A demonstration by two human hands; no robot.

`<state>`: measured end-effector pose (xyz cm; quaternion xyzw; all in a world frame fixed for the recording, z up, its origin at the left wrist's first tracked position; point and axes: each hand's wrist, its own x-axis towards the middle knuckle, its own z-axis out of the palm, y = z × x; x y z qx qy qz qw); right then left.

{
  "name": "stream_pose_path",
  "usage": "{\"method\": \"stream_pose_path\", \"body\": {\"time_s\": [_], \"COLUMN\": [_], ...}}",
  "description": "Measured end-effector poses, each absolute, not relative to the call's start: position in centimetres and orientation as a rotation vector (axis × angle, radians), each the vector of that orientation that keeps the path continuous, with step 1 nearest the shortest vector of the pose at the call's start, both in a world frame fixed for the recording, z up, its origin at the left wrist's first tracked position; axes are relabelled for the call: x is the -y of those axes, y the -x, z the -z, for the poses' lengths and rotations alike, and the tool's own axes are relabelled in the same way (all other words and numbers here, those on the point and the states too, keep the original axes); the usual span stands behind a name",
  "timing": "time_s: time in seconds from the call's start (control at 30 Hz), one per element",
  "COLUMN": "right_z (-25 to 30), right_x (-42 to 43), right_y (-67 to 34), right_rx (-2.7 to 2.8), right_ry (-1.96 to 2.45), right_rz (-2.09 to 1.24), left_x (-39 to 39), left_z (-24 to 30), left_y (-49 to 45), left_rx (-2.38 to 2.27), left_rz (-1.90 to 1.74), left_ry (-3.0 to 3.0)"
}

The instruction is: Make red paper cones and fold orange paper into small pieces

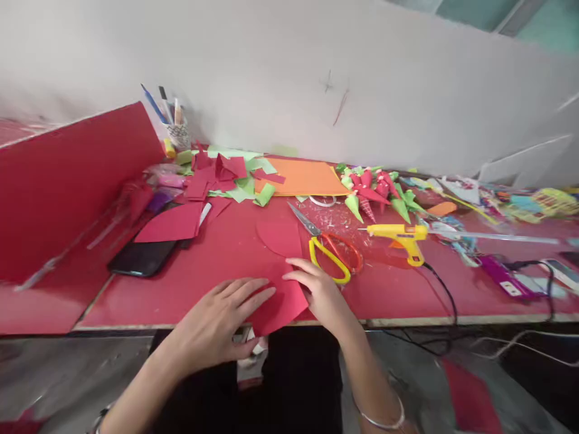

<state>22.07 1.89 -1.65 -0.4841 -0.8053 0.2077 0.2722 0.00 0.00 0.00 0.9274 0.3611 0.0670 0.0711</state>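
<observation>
- Head view: the red paper piece (286,306) lies at the table's near edge, between both hands, its lower corner sticking out past the edge.
- The left hand (221,319) is open, fingers loosely extended over the paper's left side, thumb apart.
- The right hand (319,292) has its fingertips at the paper's upper right (whether it pinches, I cannot tell).
- Just beyond lies another red piece (283,235), with open scissors (312,226) beside it.
- A yellow glue gun (395,232) lies farther right.
</observation>
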Motion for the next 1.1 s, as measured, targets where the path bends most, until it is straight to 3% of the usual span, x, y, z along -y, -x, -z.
{"method": "stream_pose_path", "body": {"time_s": [0.4,1.1], "right_z": [0.1,0.8], "right_x": [-0.2,0.7], "right_y": [-22.5,-22.4], "right_rx": [2.107,1.997], "right_ry": [1.323,1.321], "right_rz": [-0.419,-0.637], "left_x": [-0.8,-2.4], "left_z": [0.0,0.9], "left_y": [0.5,-0.6], "left_rx": [-1.123,-1.131], "left_rz": [-0.205,-0.682], "left_ry": [-2.932,-2.425]}}
